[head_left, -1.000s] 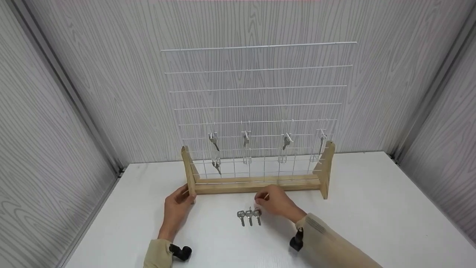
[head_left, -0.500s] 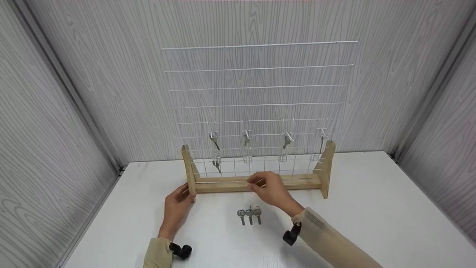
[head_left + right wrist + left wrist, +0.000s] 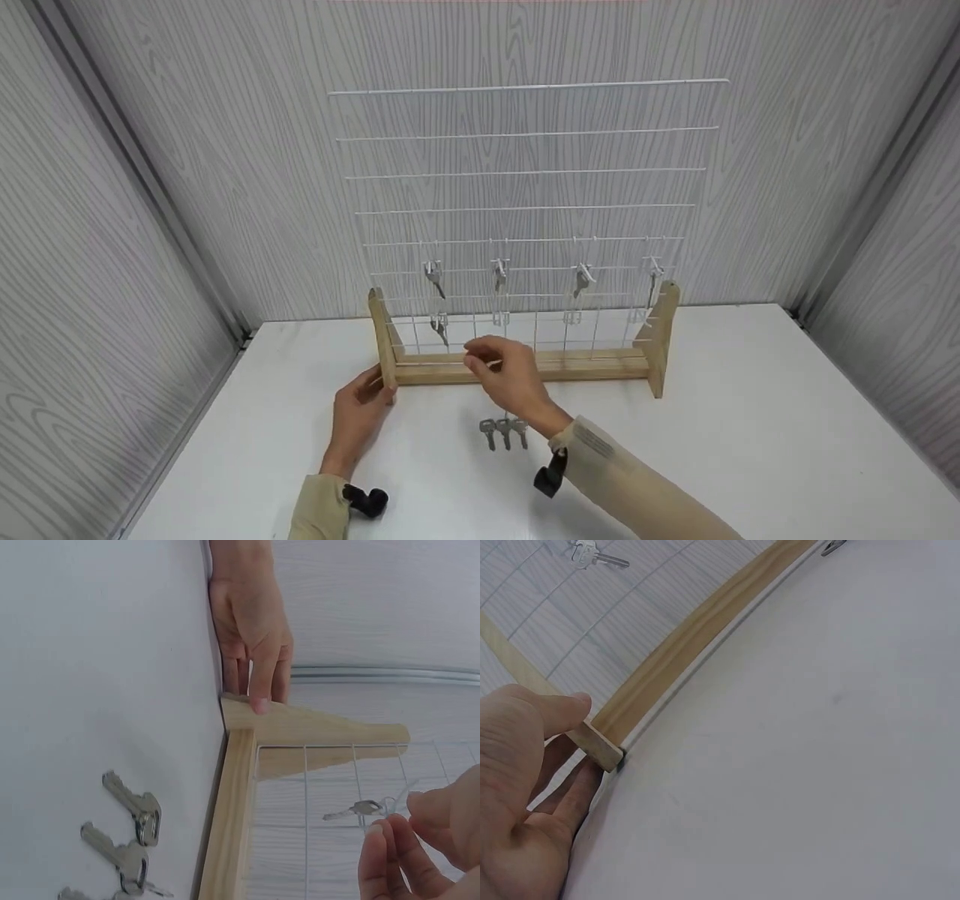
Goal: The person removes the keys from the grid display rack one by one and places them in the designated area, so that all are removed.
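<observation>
My left hand (image 3: 356, 420) grips the front end of the left wooden upright (image 3: 381, 334) of a white wire-grid stand (image 3: 525, 210), with the thumb on one side. In the left wrist view the thumb (image 3: 568, 712) presses the wood. My right hand (image 3: 511, 379) is raised before the grid's lower left, its fingers bent and thumb near the fingertips; I see nothing held. Close to those fingertips a key (image 3: 364, 808) with a ring hangs from a hook. Three keys (image 3: 489, 433) lie side by side on the table, partly behind the right wrist.
More keys (image 3: 583, 279) hang along the upper row of hooks. Several lower hooks (image 3: 573, 318) carry no key. A wooden crossbar (image 3: 585, 369) joins the uprights on the white table (image 3: 712, 450). Grey wood-grain panels (image 3: 225, 187) stand behind and at both sides.
My right hand has moved up and to the left, from beside the table keys to near the lower left hanging key. The left hand keeps its grip on the upright.
</observation>
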Tool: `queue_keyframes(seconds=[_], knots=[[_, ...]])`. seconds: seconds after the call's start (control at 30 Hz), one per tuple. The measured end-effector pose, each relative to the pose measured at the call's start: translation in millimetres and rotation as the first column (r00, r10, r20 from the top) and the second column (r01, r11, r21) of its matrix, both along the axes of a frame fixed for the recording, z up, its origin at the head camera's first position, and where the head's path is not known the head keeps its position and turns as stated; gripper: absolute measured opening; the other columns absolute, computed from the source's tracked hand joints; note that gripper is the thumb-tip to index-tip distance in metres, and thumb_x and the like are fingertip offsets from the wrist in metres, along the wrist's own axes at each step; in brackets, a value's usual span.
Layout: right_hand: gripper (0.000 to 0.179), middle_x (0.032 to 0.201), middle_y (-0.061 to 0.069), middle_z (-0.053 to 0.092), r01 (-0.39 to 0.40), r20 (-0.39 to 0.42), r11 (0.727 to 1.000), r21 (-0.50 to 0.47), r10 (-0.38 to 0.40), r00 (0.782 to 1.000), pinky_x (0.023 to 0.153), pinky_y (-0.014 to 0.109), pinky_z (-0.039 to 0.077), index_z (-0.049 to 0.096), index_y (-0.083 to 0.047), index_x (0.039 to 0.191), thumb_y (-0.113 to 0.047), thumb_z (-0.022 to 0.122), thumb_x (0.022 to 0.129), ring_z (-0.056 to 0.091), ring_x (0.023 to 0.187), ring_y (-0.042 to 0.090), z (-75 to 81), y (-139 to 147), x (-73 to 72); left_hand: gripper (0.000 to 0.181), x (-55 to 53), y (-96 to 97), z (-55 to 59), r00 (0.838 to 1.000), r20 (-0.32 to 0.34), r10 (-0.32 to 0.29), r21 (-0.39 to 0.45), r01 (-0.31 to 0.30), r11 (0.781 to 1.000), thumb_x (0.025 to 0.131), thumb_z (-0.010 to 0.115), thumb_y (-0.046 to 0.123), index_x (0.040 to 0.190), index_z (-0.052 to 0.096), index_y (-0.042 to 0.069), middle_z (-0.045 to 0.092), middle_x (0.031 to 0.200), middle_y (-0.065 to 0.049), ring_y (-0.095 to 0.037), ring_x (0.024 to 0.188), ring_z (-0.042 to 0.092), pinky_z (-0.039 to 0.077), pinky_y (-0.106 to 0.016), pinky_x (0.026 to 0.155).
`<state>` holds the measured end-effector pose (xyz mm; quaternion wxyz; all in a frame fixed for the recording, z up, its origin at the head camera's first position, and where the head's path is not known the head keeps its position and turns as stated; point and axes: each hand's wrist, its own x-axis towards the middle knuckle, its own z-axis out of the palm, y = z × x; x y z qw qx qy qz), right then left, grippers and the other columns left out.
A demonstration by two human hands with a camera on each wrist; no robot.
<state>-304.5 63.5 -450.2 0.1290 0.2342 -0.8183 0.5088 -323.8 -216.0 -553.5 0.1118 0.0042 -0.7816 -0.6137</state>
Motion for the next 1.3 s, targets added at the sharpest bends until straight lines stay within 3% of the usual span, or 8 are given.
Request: queue_keyframes(seconds=[0.23, 0.53, 0.83, 1.3], knots=[[0.021, 0.112, 0.007, 0.078, 0.049, -0.041, 0.993, -0.106, -0.054, 0.998, 0.084, 0.030, 0.065, 0.076, -0.007, 0.124, -0.012, 0.071, 0.104, 0.074, 0.101, 0.022, -7.1, -29, -8.1, 0.052, 1.3, 0.1, 2.4, 1.000, 0.025, 0.001, 0.018, -0.001, 1.000, 0.102, 0.072, 0.009, 0.152, 0.059, 0.007, 0.063, 0.149, -0.020, -0.035, 0.137, 0.062, 0.062, -0.028, 0.101], [0.022, 0.107, 0.010, 0.075, 0.165, -0.073, 0.969, -0.186, -0.182, 0.981, 0.078, 0.027, 0.063, 0.076, -0.001, 0.123, -0.006, 0.072, 0.102, 0.074, 0.096, 0.022, -3.9, -53, -28.4, 0.053, -1.1, 1.2, 2.4, 1.000, 0.022, -0.007, -0.002, 0.007, 1.000, 0.102, 0.072, 0.012, 0.153, 0.058, 0.008, 0.061, 0.151, -0.018, -0.034, 0.139, 0.060, 0.060, -0.029, 0.104], [0.022, 0.104, 0.012, 0.073, 0.203, -0.120, 0.968, -0.147, -0.221, 0.968, 0.072, 0.025, 0.062, 0.076, -0.003, 0.123, -0.003, 0.070, 0.102, 0.075, 0.091, 0.023, 0.4, -68, -41.9, 0.052, 0.7, -1.0, 3.1, 1.000, 0.011, -0.012, 0.012, 0.012, 1.000, 0.102, 0.073, 0.012, 0.153, 0.058, 0.009, 0.061, 0.151, -0.018, -0.035, 0.141, 0.059, 0.060, -0.028, 0.104], [0.018, 0.100, 0.010, 0.073, 0.218, -0.104, 0.971, -0.101, -0.229, 0.968, 0.069, 0.023, 0.060, 0.079, -0.003, 0.117, -0.002, 0.070, 0.102, 0.071, 0.087, 0.018, 2.6, -65, -50.5, 0.052, 2.3, 0.4, 1.3, 1.000, 0.002, -0.028, 0.050, 0.028, 0.998, 0.103, 0.070, 0.009, 0.153, 0.057, 0.006, 0.060, 0.151, -0.023, -0.039, 0.141, 0.058, 0.059, -0.030, 0.105]])
